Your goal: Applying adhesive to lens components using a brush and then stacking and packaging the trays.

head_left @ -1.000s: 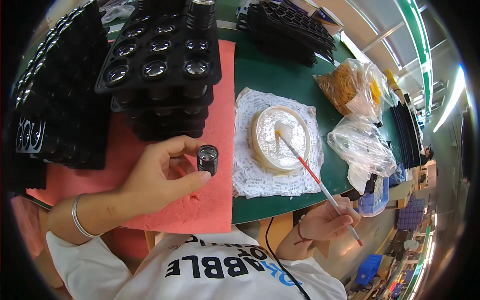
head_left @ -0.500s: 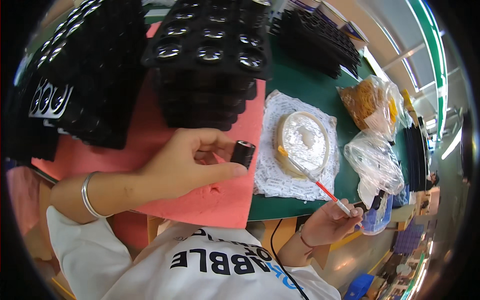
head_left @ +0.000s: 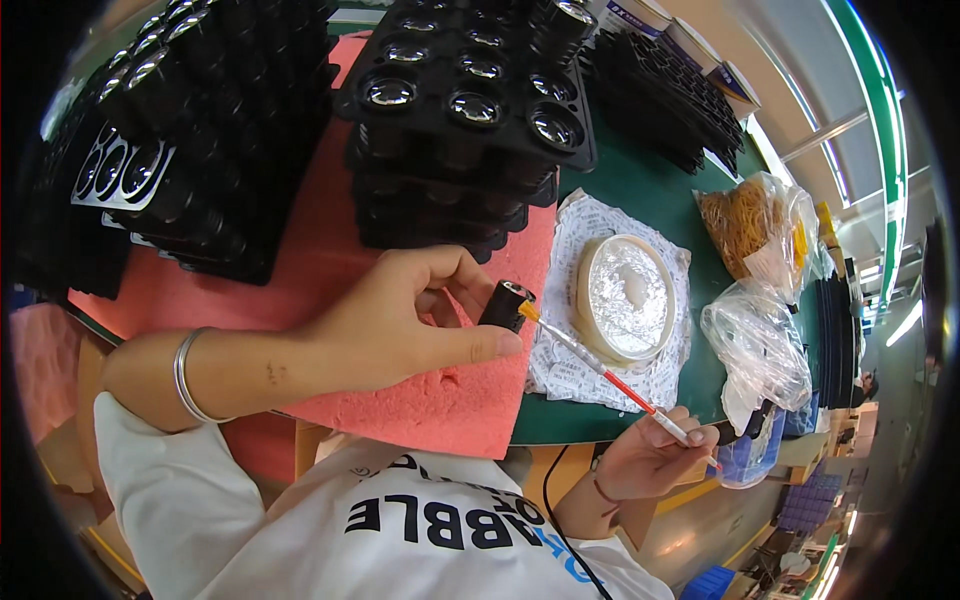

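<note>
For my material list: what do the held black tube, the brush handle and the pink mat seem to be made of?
Black tube: metal or hard plastic, unclear which; its dark sides shine slightly.
Brush handle: perhaps painted wood or plastic; smooth red and whitish sections.
Pink mat: probably foam; matte, with a ragged pit.

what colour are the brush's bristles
The bristles are yellow-orange, best seen in the head view.

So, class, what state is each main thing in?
Left hand, gripping the cylinder
Right hand, gripping the brush
Cylinder, tilted
Brush, tip at cylinder's end
Dish, lying on paper
Paper, spread out
Foam, flat, surface nicked
Middle trays, stacked, top loaded
Upper bag, filled
Lower bag, crumpled
</note>
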A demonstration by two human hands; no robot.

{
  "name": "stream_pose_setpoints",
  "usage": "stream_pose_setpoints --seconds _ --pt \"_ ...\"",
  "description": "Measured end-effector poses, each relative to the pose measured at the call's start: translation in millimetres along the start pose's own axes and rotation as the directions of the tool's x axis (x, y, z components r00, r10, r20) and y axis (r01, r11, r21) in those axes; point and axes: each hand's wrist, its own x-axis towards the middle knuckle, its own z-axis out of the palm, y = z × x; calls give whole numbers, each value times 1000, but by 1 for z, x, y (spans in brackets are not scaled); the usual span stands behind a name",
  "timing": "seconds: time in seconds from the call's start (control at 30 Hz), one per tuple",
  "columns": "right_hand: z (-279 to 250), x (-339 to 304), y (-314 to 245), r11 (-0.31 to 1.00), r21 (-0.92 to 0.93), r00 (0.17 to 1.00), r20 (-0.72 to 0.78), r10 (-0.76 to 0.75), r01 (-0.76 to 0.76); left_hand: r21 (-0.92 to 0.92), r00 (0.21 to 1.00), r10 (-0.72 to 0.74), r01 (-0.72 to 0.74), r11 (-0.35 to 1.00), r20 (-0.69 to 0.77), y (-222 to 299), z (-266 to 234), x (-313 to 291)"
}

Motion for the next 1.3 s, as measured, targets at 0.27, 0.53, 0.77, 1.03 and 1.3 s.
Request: stream_pose_setpoints --seconds 0.27,0.53,0.77,1.03,1.3 --pt "3 -2 3 989 -115 996 -21 -92 89 -76 997 78 -76 994 28 -9 0 2" --pt "-3 -4 3 993 -80 996 -2 -86 86 -130 997 42 -34 991 62 -11 0 1" --pt "-1 -8 9 978 -6 967 -149 -208 210 -62 994 100 -98 993 44 -8 4 -1" --pt "3 -8 12 916 -353 954 -151 -257 191 688 429 865 -711 145 260 17 6 -30" --pt "-5 -10 12 882 -421 952 -116 -285 213 987 60 986 -44 157 -155 71 -24 -96"
